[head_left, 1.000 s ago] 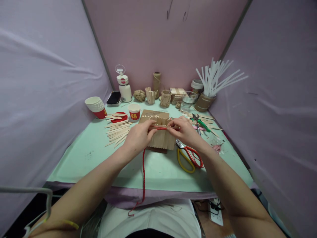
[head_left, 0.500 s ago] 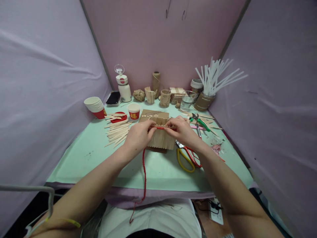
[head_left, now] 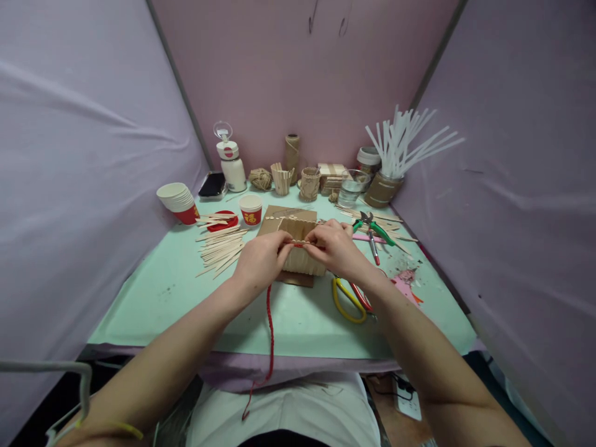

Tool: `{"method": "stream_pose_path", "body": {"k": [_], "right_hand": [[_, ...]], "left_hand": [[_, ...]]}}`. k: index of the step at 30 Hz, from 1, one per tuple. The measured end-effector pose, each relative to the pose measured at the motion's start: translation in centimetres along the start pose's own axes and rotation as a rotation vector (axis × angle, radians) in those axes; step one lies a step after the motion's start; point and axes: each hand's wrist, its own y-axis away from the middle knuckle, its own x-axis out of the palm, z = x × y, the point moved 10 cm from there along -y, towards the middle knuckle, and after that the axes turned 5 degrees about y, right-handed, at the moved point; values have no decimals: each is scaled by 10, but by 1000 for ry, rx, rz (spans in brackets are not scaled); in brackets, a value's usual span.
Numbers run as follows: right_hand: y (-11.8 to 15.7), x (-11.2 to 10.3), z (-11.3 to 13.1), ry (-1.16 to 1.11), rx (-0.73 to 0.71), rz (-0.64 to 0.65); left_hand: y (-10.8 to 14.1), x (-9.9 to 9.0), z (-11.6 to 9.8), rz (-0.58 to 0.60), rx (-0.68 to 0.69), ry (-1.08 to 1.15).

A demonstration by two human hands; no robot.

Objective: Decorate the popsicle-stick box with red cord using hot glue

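A small box of wooden sticks (head_left: 305,266) stands on a piece of brown cardboard (head_left: 274,223) in the middle of the table. A red braided cord (head_left: 270,329) runs along the box's near upper edge, and its loose end hangs down over the table's front edge. My left hand (head_left: 261,256) pinches the cord against the rim at the left. On the right, my right hand (head_left: 333,245) presses the cord to the same rim with thumb and fingers. Only a short red stretch shows between the fingertips.
Yellow-and-red-handled scissors (head_left: 347,301) and green pliers (head_left: 379,230) lie at the right. Loose sticks (head_left: 221,248), a paper cup (head_left: 251,211) and stacked cups (head_left: 179,202) are on the left. Behind stand a bottle (head_left: 233,167), a glass of water (head_left: 350,189) and a jar of white strips (head_left: 384,189).
The box has tilted so that its open inside shows more, and it has shifted slightly left. Both hands still pinch the cord at the rim; my right hand has moved slightly left.
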Motion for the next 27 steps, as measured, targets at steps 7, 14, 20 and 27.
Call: {"method": "stream_pose_path", "body": {"k": [7, 14, 20, 27], "right_hand": [[11, 3, 12, 116, -67, -68], [7, 9, 20, 240, -72, -89], [24, -6, 14, 204, -85, -91], [58, -39, -30, 80, -35, -113]], "left_hand": [[10, 5, 3, 6, 31, 12], [13, 6, 3, -4, 62, 16], [15, 4, 0, 16, 51, -35], [18, -17, -20, -132, 160, -166]]}}
